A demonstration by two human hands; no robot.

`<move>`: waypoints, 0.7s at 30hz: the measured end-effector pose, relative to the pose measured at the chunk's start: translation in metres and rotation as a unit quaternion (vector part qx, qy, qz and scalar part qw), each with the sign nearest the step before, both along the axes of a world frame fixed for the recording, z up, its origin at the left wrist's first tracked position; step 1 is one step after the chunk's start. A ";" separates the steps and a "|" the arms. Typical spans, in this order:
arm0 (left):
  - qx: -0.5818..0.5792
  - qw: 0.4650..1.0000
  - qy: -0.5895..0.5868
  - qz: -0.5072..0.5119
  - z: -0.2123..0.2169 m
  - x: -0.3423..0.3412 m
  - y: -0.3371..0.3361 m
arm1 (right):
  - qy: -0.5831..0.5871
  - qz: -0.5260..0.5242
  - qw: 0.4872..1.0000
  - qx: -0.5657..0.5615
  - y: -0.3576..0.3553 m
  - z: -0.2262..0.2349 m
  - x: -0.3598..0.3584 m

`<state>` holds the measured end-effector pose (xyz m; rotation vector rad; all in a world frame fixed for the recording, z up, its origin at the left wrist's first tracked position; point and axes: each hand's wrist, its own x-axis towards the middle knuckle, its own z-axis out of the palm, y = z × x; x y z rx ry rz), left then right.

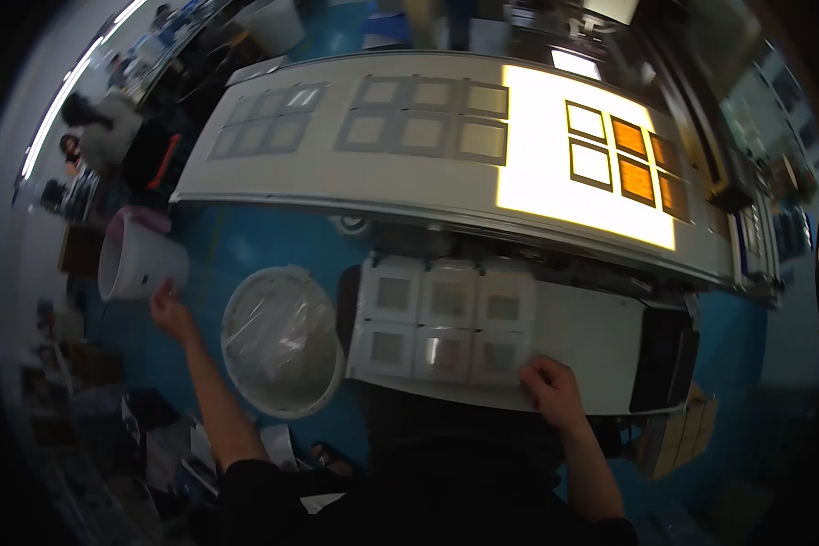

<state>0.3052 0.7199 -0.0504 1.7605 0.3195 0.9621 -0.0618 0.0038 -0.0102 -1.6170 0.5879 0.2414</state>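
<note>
A pale sheet with several square grey windows (448, 312) lies on a white work surface (584, 341) in front of me. My right hand (552, 391) is closed at the sheet's near right corner, its fingers curled against the edge. Far out to the left, my left hand (169, 312) hangs beside the lower rim of a white bin (146, 257). Its fingers look loosely bent and a little apart, with nothing visible between them, though the hand is small and dim. Pinkish material (146, 218) hangs over the bin's far rim.
A round white tub with clear plastic film (280, 341) stands left of the work surface. Beyond runs a long white conveyor table (337, 187) bearing framed square sheets, its right part brightly lit. Black equipment (662, 357) sits at the surface's right end. People sit at far left.
</note>
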 end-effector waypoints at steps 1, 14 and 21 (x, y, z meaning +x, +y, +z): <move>0.097 0.995 0.015 -0.007 0.012 -0.007 -0.027 | 0.000 0.022 1.000 0.005 -0.001 0.001 -0.001; 0.430 0.638 0.549 -0.326 -0.299 -0.134 -0.050 | -0.013 -0.033 0.996 0.087 -0.001 0.005 0.003; 0.332 0.618 0.658 -0.275 -0.165 -0.098 -0.160 | -0.033 -0.040 0.994 0.091 -0.006 0.000 -0.002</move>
